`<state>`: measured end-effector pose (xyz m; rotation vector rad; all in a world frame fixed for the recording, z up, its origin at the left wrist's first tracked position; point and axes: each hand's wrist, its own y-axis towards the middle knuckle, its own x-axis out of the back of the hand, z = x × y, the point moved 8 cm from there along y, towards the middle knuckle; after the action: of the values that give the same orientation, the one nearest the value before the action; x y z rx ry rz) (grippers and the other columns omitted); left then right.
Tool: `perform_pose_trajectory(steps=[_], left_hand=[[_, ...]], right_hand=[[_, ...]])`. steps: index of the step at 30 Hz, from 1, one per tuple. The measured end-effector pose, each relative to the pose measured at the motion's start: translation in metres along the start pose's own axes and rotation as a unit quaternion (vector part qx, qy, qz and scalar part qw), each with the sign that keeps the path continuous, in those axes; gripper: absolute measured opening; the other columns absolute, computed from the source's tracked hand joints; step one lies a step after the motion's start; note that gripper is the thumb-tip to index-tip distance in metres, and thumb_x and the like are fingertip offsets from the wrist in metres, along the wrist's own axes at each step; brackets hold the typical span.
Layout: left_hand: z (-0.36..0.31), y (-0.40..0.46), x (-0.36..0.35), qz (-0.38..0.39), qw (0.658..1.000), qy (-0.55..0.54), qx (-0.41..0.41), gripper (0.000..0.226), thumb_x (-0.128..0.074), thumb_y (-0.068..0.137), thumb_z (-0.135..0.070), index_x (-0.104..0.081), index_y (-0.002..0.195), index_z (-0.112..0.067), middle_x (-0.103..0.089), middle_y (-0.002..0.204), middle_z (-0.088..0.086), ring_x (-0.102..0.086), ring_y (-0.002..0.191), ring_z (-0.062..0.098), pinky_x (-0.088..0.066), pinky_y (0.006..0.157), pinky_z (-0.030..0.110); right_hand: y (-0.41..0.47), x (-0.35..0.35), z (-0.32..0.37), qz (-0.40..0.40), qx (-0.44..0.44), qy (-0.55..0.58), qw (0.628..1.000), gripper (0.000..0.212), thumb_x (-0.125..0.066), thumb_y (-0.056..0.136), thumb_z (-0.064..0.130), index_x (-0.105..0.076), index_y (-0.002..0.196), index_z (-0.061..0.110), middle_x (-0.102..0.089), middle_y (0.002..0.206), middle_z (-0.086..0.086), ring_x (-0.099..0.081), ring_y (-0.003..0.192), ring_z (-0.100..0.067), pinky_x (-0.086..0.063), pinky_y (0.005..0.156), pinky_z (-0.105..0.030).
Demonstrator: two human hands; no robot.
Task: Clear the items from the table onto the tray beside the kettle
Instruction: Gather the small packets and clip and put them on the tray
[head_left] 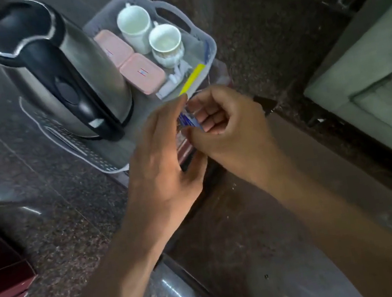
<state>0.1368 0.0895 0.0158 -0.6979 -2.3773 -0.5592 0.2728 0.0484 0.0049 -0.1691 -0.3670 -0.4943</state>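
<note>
Dark speckled granite counter (54, 225). Both hands meeting at centre: left hand (157, 160) and right hand (224, 122) pinching blue-white sachets (188, 120). Tray (207, 41) lying at 12 o'clock, beside kettle (57, 68). Step: carrying sachets over. Next: likely releasing inside tray's near rim.

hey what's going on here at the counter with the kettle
A person is tidying small things into the clear plastic tray next to the steel kettle. Both hands meet just in front of the tray: the right hand pinches a small blue and white packet, and the left hand touches it too. A yellow sachet sticks up at the tray's near edge. Two cups and two pink boxes already sit in the tray.
</note>
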Motion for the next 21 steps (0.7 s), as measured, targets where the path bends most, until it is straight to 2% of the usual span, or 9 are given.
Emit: perform_pose_trajectory(steps=[3, 7, 10, 13, 14, 16, 19, 21], left_hand=[[0.007, 0.025, 0.017, -0.046, 0.999, 0.005, -0.019, 0.068, -0.082, 0.090, -0.005, -0.056, 0.152, -0.001, -0.066, 0.142, 0.012, -0.070, 0.127, 0.024, -0.058, 0.108, 0.040], [0.026, 0.049, 0.024, -0.082, 0.994, -0.067, 0.029, 0.071, -0.085, 0.091, -0.018, -0.055, 0.154, -0.005, -0.069, 0.140, 0.009, -0.072, 0.123, 0.016, -0.061, 0.106, 0.036], [0.039, 0.065, 0.024, -0.092, 0.990, -0.095, 0.043, 0.070, -0.087, 0.091, -0.022, -0.058, 0.152, -0.005, -0.071, 0.139, 0.008, -0.073, 0.122, 0.016, -0.062, 0.104, 0.039], [0.052, 0.081, 0.018, -0.076, 0.993, -0.068, 0.060, 0.065, -0.089, 0.089, -0.026, -0.064, 0.146, -0.007, -0.073, 0.130, 0.009, -0.074, 0.116, 0.024, -0.063, 0.099, 0.046], [0.055, 0.085, 0.015, -0.068, 0.994, -0.047, 0.073, 0.063, -0.088, 0.088, -0.030, -0.067, 0.144, -0.008, -0.074, 0.126, 0.010, -0.074, 0.113, 0.026, -0.063, 0.099, 0.048], [0.059, 0.091, 0.007, -0.051, 0.993, -0.022, 0.108, 0.056, -0.084, 0.086, -0.037, -0.073, 0.135, -0.010, -0.079, 0.116, 0.010, -0.077, 0.105, 0.028, -0.063, 0.098, 0.050], [0.072, 0.098, -0.004, -0.034, 0.985, 0.017, 0.169, 0.045, -0.081, 0.085, -0.045, -0.081, 0.113, -0.009, -0.081, 0.100, 0.010, -0.077, 0.093, 0.029, -0.064, 0.087, 0.045], [0.082, 0.102, -0.012, -0.007, 0.975, 0.094, 0.200, 0.047, -0.079, 0.087, -0.050, -0.081, 0.110, -0.009, -0.080, 0.103, 0.013, -0.075, 0.099, 0.032, -0.061, 0.084, 0.042]], right_hand=[[0.029, -0.010, 0.008, 0.025, -0.019, 0.086, 0.996, 0.020, -0.081, 0.083, 0.002, -0.073, 0.100, 0.009, -0.073, 0.090, 0.002, -0.068, 0.083, -0.010, -0.063, 0.082, -0.035], [0.056, -0.016, 0.012, 0.041, -0.052, 0.188, 0.980, 0.018, -0.079, 0.088, -0.001, -0.072, 0.105, -0.005, -0.069, 0.086, -0.010, -0.064, 0.077, -0.015, -0.058, 0.073, -0.030], [0.072, -0.018, 0.013, 0.055, -0.056, 0.207, 0.975, 0.015, -0.076, 0.094, 0.005, -0.072, 0.105, -0.006, -0.065, 0.073, -0.006, -0.059, 0.064, -0.009, -0.052, 0.064, -0.022], [0.091, -0.013, 0.004, 0.024, -0.062, 0.185, 0.980, 0.015, -0.072, 0.098, 0.012, -0.074, 0.097, -0.002, -0.068, 0.073, -0.008, -0.065, 0.067, -0.011, -0.058, 0.067, -0.026], [0.098, -0.008, -0.002, -0.002, -0.060, 0.149, 0.987, 0.014, -0.072, 0.098, 0.014, -0.075, 0.094, 0.000, -0.071, 0.077, -0.008, -0.068, 0.072, -0.014, -0.062, 0.071, -0.032], [0.109, 0.003, -0.009, -0.053, -0.031, -0.012, 0.998, 0.012, -0.072, 0.095, 0.020, -0.077, 0.093, 0.009, -0.076, 0.085, -0.002, -0.073, 0.082, -0.015, -0.064, 0.084, -0.043], [0.120, 0.006, -0.009, -0.059, 0.041, -0.213, 0.974, 0.016, -0.069, 0.093, 0.026, -0.077, 0.103, 0.015, -0.075, 0.102, 0.003, -0.070, 0.097, -0.014, -0.057, 0.092, -0.040], [0.126, 0.002, -0.013, -0.037, 0.080, -0.281, 0.956, 0.021, -0.068, 0.094, 0.025, -0.076, 0.109, 0.014, -0.073, 0.113, -0.004, -0.067, 0.105, -0.022, -0.053, 0.094, -0.040]])
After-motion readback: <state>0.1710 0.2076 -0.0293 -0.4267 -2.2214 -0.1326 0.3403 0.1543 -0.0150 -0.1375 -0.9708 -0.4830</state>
